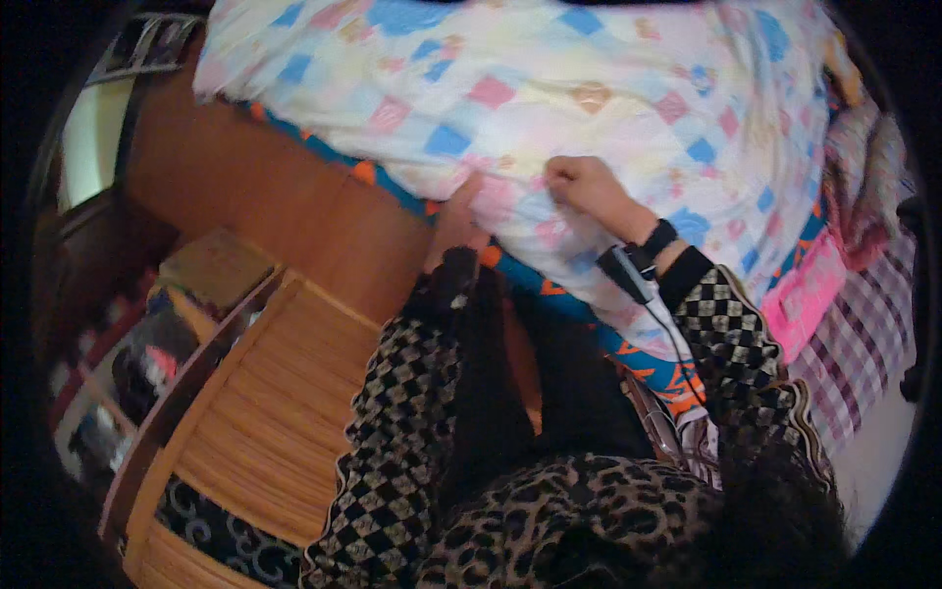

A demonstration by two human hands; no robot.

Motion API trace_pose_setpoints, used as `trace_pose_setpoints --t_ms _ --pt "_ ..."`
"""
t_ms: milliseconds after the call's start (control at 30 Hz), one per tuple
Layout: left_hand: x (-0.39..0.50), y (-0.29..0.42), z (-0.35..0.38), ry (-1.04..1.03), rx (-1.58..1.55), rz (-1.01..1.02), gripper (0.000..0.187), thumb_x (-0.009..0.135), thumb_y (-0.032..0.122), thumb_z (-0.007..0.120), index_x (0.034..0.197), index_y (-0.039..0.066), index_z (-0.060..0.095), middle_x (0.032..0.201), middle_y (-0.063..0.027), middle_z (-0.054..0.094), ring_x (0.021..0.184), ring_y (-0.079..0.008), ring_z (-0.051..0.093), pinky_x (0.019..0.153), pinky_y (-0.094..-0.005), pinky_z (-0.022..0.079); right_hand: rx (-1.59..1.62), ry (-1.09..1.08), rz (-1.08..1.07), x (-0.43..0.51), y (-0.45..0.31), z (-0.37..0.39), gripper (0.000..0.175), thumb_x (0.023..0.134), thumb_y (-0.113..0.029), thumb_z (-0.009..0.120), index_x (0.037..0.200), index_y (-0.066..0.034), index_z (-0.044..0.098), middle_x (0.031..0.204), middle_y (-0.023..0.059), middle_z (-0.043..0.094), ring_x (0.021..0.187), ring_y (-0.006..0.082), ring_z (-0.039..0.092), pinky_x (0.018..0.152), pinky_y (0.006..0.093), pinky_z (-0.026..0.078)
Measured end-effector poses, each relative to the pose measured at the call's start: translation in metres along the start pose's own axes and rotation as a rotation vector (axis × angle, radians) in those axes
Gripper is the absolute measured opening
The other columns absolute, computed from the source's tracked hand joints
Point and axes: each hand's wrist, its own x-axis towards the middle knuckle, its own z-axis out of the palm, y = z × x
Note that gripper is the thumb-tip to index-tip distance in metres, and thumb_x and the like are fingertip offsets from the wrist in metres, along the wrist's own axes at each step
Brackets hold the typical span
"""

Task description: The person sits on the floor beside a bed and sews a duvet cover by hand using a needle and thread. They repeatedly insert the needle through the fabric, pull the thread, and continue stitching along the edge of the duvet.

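Observation:
A white quilt or sheet [530,125] printed with blue, pink and tan diamonds spreads over the bed in front of me. My left hand [458,221] grips its near edge, somewhat blurred. A short way to the right, my right hand [592,190] is curled tight on the same cloth, its fingertips hidden. Folds run between the two hands. Beneath the white cloth shows a teal and orange cover [563,294] along the near side. On my right wrist sit a black band [657,237] and a small device [625,272] with a cable.
Wooden cabinet or furniture panels [272,397] stand at the left, beside open shelves [103,412] with blurred items. A cardboard-coloured box [213,269] lies near them. The brown floor [280,199] borders the bed. Pink cloth [806,294] and a checked cloth [857,346] lie at the right.

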Motion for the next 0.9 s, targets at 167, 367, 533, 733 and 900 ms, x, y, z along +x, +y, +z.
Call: trace_pose_setpoints --t_ms 167,367,533,733,900 --pt "0.008 -0.009 0.004 -0.002 0.548 0.363 0.047 0.084 0.005 0.052 0.129 0.003 0.039 0.127 -0.0133 0.046 0.116 -0.0292 0.045 0.1 -0.0413 0.037 -0.172 -0.028 -0.021 0.005 -0.006 -0.005 0.013 0.074 -0.015 0.051 0.079 -0.007 0.06 0.074 0.0175 0.061 0.074 0.0374 0.058 0.064 0.0456 0.044" --pt "-0.002 -0.01 0.066 0.167 0.193 0.357 0.048 0.078 -0.005 0.056 0.124 0.003 0.044 0.119 -0.0108 0.052 0.109 -0.028 0.05 0.095 -0.0379 0.041 -0.418 0.093 -0.157 0.003 -0.012 -0.01 0.017 0.073 -0.013 0.051 0.082 -0.0023 0.06 0.079 0.0197 0.061 0.078 0.0378 0.058 0.068 0.0453 0.045" --pt "-0.008 -0.003 0.08 0.116 0.169 0.222 0.041 0.077 -0.005 0.056 0.117 0.003 0.05 0.113 -0.0109 0.055 0.104 -0.0273 0.054 0.091 -0.038 0.044 -0.413 0.121 -0.151 0.008 -0.008 -0.005 0.018 0.072 -0.011 0.05 0.083 -0.0014 0.06 0.082 0.0208 0.061 0.079 0.0378 0.058 0.071 0.0451 0.045" --pt "0.0 -0.006 0.072 0.09 0.261 0.363 0.039 0.078 -0.004 0.055 0.116 0.001 0.05 0.112 -0.0116 0.056 0.101 -0.028 0.055 0.091 -0.0394 0.045 -0.385 0.147 -0.113 0.012 -0.011 -0.001 0.015 0.071 -0.011 0.051 0.082 -0.0033 0.059 0.08 0.0191 0.061 0.079 0.0384 0.057 0.069 0.0449 0.045" --pt "0.001 -0.009 0.063 0.106 0.216 0.24 0.039 0.079 -0.004 0.055 0.117 0.0 0.049 0.114 -0.012 0.055 0.103 -0.0283 0.055 0.092 -0.0402 0.044 -0.344 0.207 -0.189 0.013 -0.011 -0.007 0.014 0.071 -0.013 0.051 0.079 -0.0035 0.058 0.076 0.0188 0.06 0.075 0.0387 0.056 0.065 0.0441 0.045"
